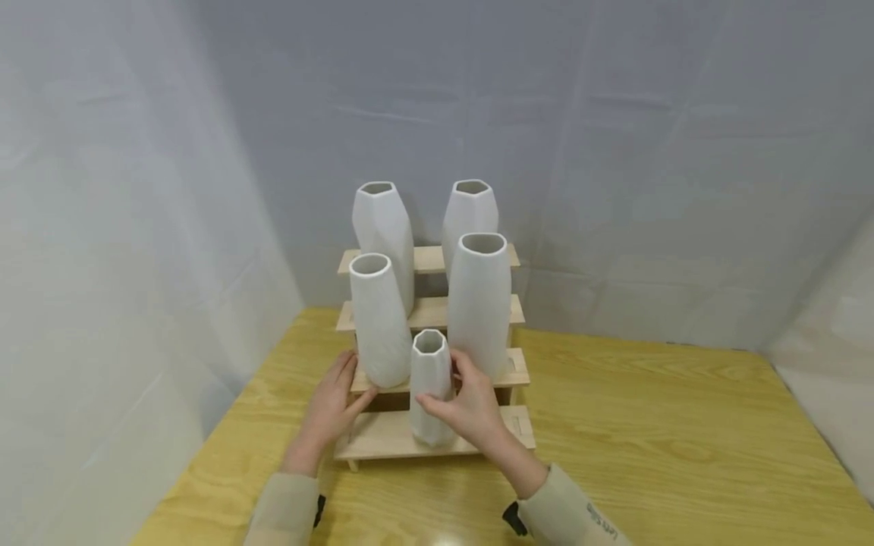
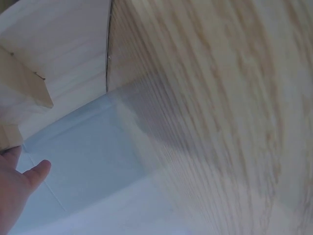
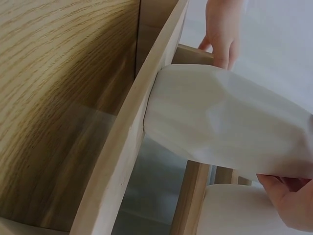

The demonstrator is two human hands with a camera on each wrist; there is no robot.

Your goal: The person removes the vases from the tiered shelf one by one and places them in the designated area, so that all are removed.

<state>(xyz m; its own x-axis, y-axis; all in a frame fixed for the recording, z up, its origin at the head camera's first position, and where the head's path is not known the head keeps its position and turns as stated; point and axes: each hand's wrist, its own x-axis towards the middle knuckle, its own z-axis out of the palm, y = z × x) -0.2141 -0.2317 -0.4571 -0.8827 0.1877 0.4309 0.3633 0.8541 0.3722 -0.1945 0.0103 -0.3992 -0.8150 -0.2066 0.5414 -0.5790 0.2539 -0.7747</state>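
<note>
A small white vase (image 1: pixel 430 387) with a faceted rim stands on the lowest step of the wooden tiered stand (image 1: pixel 382 436). My right hand (image 1: pixel 471 406) grips it, thumb in front and fingers around its right side. In the right wrist view the same vase (image 3: pixel 220 117) is seen sideways, its base against the wooden step (image 3: pixel 117 147). My left hand (image 1: pixel 334 406) rests at the left end of the second step with its fingers spread. In the left wrist view, fingertips of the left hand (image 2: pixel 17 186) touch a wooden edge (image 2: pixel 10 134).
Two white vases, a slanted one (image 1: pixel 378 326) and a tall one (image 1: pixel 480 311), stand just behind the small vase. Two angular vases, left (image 1: pixel 385 227) and right (image 1: pixel 471 208), stand higher up. Beneath is a wood-grain table (image 1: pixel 649 425); a pale curtain (image 1: pixel 580 136) hangs behind.
</note>
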